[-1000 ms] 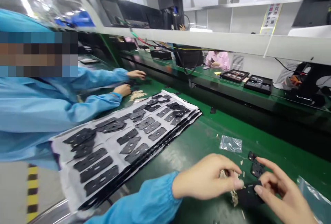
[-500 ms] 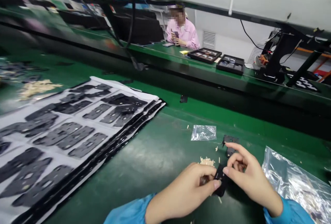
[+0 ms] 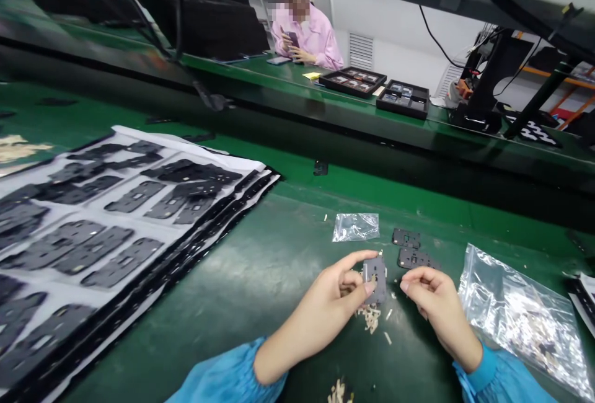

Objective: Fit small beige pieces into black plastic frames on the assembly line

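My left hand (image 3: 332,294) is closed on a small dark grey flat plate (image 3: 379,280) with cutouts, tilted up between thumb and fingers. Off to the right of it, my right hand (image 3: 432,297) is closed in a pinch; whatever its fingertips hold, if anything, is too small to make out. Just below the held plate lies a small heap of pale beige slivers (image 3: 370,318), with a few loose ones beside it. Two similar dark plates (image 3: 406,237) rest on the green table beyond my right hand.
On the left lies a stack of white sheets (image 3: 100,211) carrying rows of dark plates. A small clear bag (image 3: 356,227) lies ahead, and a larger clear bag (image 3: 525,316) of small pieces at right. Across the bench, a person in pink (image 3: 307,34) holds a phone-like object near black trays (image 3: 353,82).
My left hand has turned the plate so its grey face shows. My right hand has moved away from the plate and its fingers have drawn together. The whole view has shifted a little.
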The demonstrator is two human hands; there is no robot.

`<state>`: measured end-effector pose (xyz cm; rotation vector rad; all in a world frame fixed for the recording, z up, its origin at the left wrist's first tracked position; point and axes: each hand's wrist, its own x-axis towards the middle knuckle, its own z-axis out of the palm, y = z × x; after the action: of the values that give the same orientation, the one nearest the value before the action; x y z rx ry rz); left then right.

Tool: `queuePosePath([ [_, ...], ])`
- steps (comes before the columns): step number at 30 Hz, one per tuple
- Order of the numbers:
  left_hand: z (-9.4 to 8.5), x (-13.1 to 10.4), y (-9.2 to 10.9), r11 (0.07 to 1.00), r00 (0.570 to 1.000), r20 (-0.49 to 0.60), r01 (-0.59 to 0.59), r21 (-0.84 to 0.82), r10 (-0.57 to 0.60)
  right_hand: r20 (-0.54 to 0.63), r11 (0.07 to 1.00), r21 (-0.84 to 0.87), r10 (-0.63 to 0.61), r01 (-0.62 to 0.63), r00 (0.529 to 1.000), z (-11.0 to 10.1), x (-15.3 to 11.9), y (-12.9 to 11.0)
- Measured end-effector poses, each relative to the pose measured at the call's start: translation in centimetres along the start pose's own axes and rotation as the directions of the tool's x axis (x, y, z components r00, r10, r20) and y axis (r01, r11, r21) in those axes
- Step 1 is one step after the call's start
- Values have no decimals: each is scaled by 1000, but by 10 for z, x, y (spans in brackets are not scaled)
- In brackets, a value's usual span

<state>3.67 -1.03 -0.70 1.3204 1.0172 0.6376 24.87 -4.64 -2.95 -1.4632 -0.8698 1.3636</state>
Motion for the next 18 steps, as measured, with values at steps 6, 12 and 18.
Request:
queuePosePath([
  [6,4,-11,-5,857,959,83,-280,433,271,-31,993,106,49,-45,998,7,-5,-5],
  [12,11,-18,-10,637,864,215,-484,600,455,-19,970,231,88,-82,996,12,-11,-16],
  [18,13,-17,-12,579,830,236,-528,621,505,6,953,285,103,-101,995,14,-12,-21],
])
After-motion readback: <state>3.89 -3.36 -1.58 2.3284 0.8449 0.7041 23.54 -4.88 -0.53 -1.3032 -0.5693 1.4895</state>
